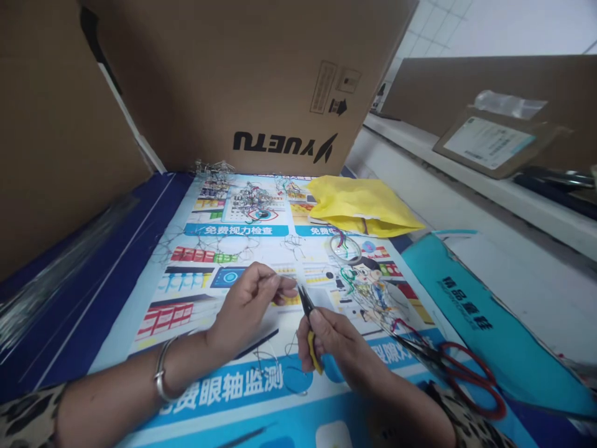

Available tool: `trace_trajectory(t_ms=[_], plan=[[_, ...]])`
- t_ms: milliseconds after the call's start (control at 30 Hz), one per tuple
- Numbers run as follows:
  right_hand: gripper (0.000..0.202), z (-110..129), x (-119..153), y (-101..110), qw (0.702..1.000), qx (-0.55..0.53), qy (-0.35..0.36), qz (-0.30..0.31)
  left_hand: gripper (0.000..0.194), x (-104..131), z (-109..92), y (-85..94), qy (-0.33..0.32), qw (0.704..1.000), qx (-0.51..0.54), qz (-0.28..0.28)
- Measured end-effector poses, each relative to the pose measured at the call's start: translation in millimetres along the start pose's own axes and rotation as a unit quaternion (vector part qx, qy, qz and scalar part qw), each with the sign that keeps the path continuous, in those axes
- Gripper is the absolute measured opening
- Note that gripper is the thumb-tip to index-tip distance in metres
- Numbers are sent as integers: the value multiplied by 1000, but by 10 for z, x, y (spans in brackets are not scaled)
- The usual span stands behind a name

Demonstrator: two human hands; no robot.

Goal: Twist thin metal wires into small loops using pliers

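Note:
Near the middle of the printed sheet (200,336), my right hand (338,339) is closed round the yellow handles of a pair of needle-nose pliers (306,302). Their dark jaws point up and to the left, toward the fingertips of my left hand (252,305). Those fingers are pinched together, and a thin wire seems to run from them to the plier tips, though it is too fine to make out fully. Loose thin wires (268,361) lie below, between my two wrists. Red-handled scissors (471,379) rest beside my right forearm.
Tangled wire pieces (254,196) are heaped toward the back, near a large cardboard box (209,81). A yellow pouch (366,205) lies back right, with a clear ring-shaped roll (345,249) before it. Long wire strands (60,261) lie left; a teal box piece (485,323) stands right.

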State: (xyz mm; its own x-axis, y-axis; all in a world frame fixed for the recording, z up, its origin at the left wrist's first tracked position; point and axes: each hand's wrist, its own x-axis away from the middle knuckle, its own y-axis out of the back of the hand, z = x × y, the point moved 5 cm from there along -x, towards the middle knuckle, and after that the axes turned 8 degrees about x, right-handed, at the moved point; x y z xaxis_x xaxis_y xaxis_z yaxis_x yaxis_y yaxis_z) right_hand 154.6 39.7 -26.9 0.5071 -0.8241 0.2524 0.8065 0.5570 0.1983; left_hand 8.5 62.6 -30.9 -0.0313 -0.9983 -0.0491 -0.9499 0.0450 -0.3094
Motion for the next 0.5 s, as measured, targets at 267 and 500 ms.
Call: trace_trajectory(t_ms=[267, 500], plan=[[45, 30, -21, 15, 1000, 13, -16, -6, 10, 24, -55, -9, -51, 997, -54, 26], [46, -12, -32, 21, 1000, -4, -15, -3, 9, 47, -41, -23, -43, 996, -56, 50]])
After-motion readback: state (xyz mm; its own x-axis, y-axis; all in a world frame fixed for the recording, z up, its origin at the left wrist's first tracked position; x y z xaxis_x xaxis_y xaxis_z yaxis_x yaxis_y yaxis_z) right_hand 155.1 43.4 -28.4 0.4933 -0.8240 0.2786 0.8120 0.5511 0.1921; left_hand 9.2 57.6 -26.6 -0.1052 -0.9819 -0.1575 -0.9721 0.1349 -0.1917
